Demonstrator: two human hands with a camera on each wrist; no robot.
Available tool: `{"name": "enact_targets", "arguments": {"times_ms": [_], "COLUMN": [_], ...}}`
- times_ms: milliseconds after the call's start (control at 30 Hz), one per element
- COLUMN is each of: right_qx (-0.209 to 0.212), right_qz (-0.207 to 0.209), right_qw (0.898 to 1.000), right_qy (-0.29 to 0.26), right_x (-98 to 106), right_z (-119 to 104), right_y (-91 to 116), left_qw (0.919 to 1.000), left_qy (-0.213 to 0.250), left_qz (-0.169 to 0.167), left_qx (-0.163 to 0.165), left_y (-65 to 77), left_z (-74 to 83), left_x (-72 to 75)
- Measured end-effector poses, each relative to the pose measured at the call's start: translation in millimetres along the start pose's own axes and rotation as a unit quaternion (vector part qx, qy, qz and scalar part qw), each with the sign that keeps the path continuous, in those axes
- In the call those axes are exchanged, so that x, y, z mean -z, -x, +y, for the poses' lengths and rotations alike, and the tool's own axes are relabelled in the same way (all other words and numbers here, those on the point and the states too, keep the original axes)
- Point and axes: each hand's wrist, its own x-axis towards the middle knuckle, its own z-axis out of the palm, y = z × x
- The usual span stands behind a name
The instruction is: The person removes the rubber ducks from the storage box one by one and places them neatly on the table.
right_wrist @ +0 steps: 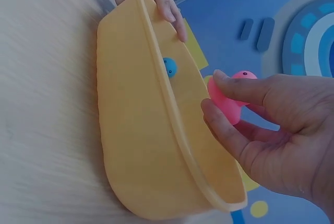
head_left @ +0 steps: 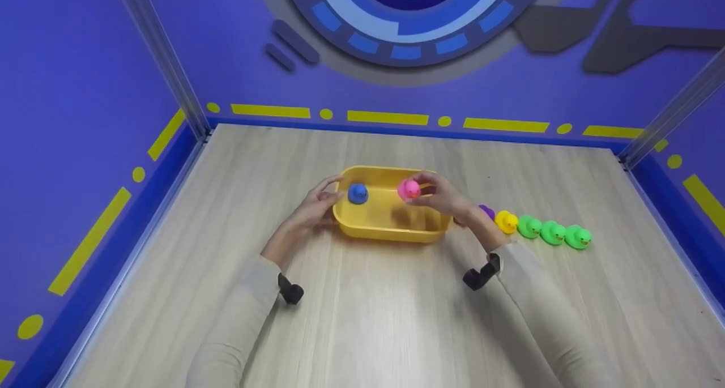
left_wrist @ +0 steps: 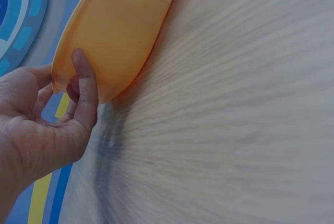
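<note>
A yellow plastic basin [head_left: 391, 235] stands mid-table with a blue toy duck [head_left: 358, 194] inside its left end. My left hand [head_left: 313, 207] holds the basin's left end, its fingers [right_wrist: 166, 4] over the rim in the right wrist view and others against the outer wall in the left wrist view. With thumb and fingertips, my right hand [head_left: 444, 195] pinches a pink toy duck [head_left: 409, 190] over the right half of the basin. In the right wrist view, the pink duck is level with the rim, between thumb and fingers.
Right of the basin runs a row of toy ducks: a purple duck [head_left: 486, 211] partly hidden by the right forearm, a yellow duck [head_left: 506, 222] and several green ducks [head_left: 553, 233]. Blue printed panels [head_left: 396, 93] wall the wooden table [head_left: 362, 320] behind and at both sides.
</note>
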Motion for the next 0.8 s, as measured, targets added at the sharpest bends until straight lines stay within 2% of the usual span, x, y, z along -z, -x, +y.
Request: {"name": "enact_targets", "arguments": {"times_ms": [233, 467, 800], "right_qx": [-0.008, -0.029, -0.019], "right_qz": [0.012, 0.037, 0.047], "right_qw": [0.999, 0.998, 0.998], "right_qy": [0.033, 0.035, 0.042], "right_x": [12.1, 22.0, 30.1], "right_z": [0.6, 2.1, 9.6], "right_y": [10.8, 19.2, 26.2], "left_qw": [0.9999, 1.0000, 0.9999], "left_qy": [-0.010, 0.003, 0.012], "left_qz": [-0.001, -0.008, -0.007], "left_qx": [-0.002, -0.001, 0.004], "left_y": [-0.1, -0.6, -1.5], "left_z": [0.2, 0.1, -0.8], "left_x": [0.8, -0.1, -0.3]}}
